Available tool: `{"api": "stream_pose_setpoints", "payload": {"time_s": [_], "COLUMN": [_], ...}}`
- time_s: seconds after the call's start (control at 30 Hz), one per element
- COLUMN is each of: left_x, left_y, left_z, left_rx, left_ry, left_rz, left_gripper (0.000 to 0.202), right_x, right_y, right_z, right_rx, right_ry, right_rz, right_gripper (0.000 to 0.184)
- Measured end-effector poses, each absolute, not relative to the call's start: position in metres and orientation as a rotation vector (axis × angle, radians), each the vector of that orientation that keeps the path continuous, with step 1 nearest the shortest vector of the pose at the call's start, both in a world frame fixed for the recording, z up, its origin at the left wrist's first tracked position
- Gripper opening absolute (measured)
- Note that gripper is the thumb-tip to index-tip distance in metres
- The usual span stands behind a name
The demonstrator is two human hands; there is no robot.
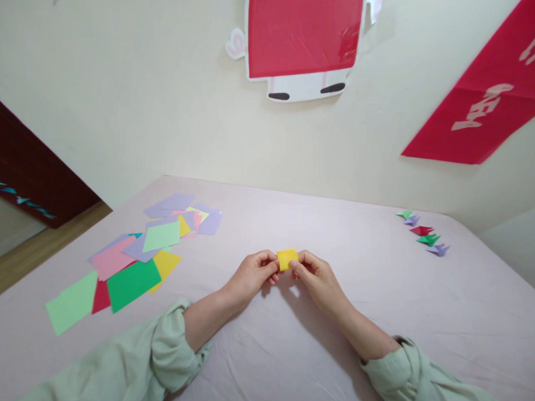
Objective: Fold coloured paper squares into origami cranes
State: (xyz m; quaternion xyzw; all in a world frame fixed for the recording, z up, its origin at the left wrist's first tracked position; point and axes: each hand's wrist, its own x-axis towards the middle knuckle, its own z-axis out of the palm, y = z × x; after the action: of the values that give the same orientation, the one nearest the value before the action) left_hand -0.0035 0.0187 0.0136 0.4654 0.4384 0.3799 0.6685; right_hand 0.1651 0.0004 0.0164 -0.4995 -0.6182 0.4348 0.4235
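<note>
A small folded piece of yellow paper (287,258) is held up just above the pale pink cloth (262,352) in the middle of the view. My left hand (251,274) pinches its left edge with curled fingers. My right hand (315,278) pinches its right edge the same way. Both forearms come in from the bottom in rolled pale green sleeves.
A loose spread of coloured paper squares (134,257) lies at the left. Several small folded paper figures (424,233) stand in a row at the far right. A cream wall with a red-and-white poster (301,44) and a red banner (486,97) rises behind.
</note>
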Motion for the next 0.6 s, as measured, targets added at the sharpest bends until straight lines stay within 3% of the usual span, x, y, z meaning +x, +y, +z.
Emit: {"api": "stream_pose_setpoints", "payload": {"time_s": [0.6], "left_x": [-0.0014], "left_y": [0.0135], "left_z": [0.0131], "left_rx": [1.236], "left_ry": [1.028], "left_rz": [0.862], "left_gripper": [0.026], "right_x": [0.1627], "right_y": [-0.0006], "right_z": [0.0104], "right_rx": [-1.313], "right_ry": [-1.465], "right_rz": [1.056], "right_gripper": [0.024]}}
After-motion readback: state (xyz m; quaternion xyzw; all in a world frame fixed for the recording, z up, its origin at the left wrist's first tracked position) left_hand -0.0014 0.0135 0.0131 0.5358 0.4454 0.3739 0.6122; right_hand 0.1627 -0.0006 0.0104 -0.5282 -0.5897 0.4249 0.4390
